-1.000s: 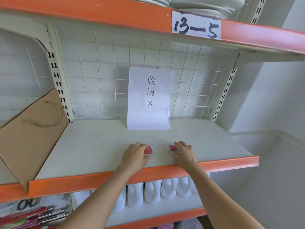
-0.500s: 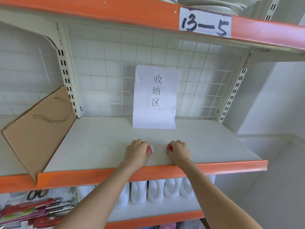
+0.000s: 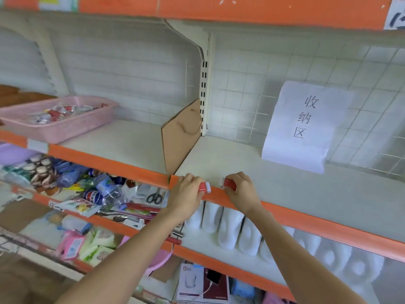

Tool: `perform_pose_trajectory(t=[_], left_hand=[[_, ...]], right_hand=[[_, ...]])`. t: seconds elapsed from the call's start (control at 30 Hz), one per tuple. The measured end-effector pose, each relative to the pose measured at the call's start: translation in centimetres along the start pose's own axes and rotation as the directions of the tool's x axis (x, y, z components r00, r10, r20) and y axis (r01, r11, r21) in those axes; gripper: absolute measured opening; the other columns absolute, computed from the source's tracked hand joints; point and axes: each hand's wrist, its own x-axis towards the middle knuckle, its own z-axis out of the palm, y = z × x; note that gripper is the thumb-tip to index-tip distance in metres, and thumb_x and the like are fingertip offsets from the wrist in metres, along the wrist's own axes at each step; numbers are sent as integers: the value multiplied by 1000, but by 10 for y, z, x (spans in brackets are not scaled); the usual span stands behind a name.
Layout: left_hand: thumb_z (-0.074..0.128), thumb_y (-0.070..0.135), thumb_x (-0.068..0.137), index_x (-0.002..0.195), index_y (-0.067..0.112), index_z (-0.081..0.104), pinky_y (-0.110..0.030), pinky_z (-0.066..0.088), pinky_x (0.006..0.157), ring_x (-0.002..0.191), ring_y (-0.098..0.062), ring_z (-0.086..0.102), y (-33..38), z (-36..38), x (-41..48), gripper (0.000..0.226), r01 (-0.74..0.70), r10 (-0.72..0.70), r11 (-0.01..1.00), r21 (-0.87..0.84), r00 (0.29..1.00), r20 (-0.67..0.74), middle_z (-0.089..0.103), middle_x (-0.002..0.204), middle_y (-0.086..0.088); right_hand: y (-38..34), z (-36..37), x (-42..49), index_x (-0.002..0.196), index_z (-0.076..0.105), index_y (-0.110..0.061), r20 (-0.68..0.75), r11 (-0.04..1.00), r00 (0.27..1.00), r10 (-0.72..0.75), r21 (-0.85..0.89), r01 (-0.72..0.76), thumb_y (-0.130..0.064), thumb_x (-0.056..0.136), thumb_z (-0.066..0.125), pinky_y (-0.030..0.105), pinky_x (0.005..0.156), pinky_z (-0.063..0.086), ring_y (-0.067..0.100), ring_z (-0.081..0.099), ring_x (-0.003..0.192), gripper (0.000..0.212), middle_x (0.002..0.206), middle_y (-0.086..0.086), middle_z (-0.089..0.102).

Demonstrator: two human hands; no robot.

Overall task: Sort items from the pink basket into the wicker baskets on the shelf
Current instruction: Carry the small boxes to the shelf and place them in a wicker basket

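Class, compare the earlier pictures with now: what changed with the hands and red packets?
The left hand and right hand drew back and leftward, from below the paper sign to the shelf's orange lip near the cardboard divider. Each still grips its red packet. Sign and divider stayed put.

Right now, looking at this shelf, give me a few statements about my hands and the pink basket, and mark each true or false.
1. The left hand grips the left red packet, the right hand the right red packet. True.
2. The pink basket stands on the shelf, left of the cardboard sheet. True.
3. The pink basket is empty. False: it holds wrapped items.
4. The paper sign lies flat on the shelf. False: it hangs upright against the wire grid.
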Motion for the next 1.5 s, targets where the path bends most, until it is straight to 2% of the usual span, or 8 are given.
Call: perform_pose_trajectory(t=[0.2,0.37,0.57,0.83,0.97,1.13,1.27,1.5], left_hand=[[48,24,96,132,16,46,-35,39,98,123,-25,40,-65,-31,-70,36,202,-202,978,58,979,-17,46,129,-5],[48,24,97,132,18,47,-34,38,97,121,-25,41,-129,-60,-130,36,387,-382,918,89,922,-66,47,126,-5],[48,21,95,132,13,47,-38,34,101,126,-31,38,-215,-95,-207,38,587,-578,805,83,808,-108,42,137,-9],[45,25,96,131,15,46,-37,39,93,119,-30,40,-312,-140,-308,36,792,-774,605,78,609,-176,45,128,-9],[47,27,95,131,18,48,-37,39,91,117,-29,42,-347,-156,-346,36,853,-830,519,53,517,-209,47,125,-7],[48,23,94,130,16,49,-39,41,90,115,-30,43,-379,-164,-381,36,899,-877,439,14,432,-210,48,123,-9],[46,23,95,130,14,49,-38,40,88,117,-30,42,-396,-163,-395,36,924,-905,381,2,374,-201,48,123,-10],[48,25,94,131,18,48,-41,42,93,117,-30,41,-443,-162,-406,38,950,-940,307,-52,294,-174,48,127,-8]], right_hand=[[-77,57,-5,113,61,0,113,967,961,-252,9,253,-8,85,61,32,85,36,35,50,102,30,106,19,56],[-143,116,-17,113,62,-3,252,933,901,-354,33,357,-15,86,61,30,84,39,32,53,106,29,112,16,57],[-229,192,-35,111,63,-4,392,874,789,-473,96,476,-15,85,59,28,85,38,30,51,108,28,111,16,57],[-350,283,-66,114,62,-1,481,764,615,-624,210,611,-12,85,59,30,87,35,32,50,110,30,114,21,57],[-397,318,-79,112,63,-4,529,738,550,-647,252,626,-14,86,59,33,85,40,32,50,109,29,112,18,55],[-439,351,-95,113,63,-6,563,693,473,-678,275,666,-16,88,57,30,82,36,30,50,107,27,112,16,54],[-458,379,-99,105,64,-3,601,677,412,-686,318,664,-16,87,58,31,80,35,31,51,102,23,106,18,55],[-494,428,-90,111,63,-5,627,645,336,-703,363,672,-16,87,58,31,82,35,30,50,106,26,110,16,55]])
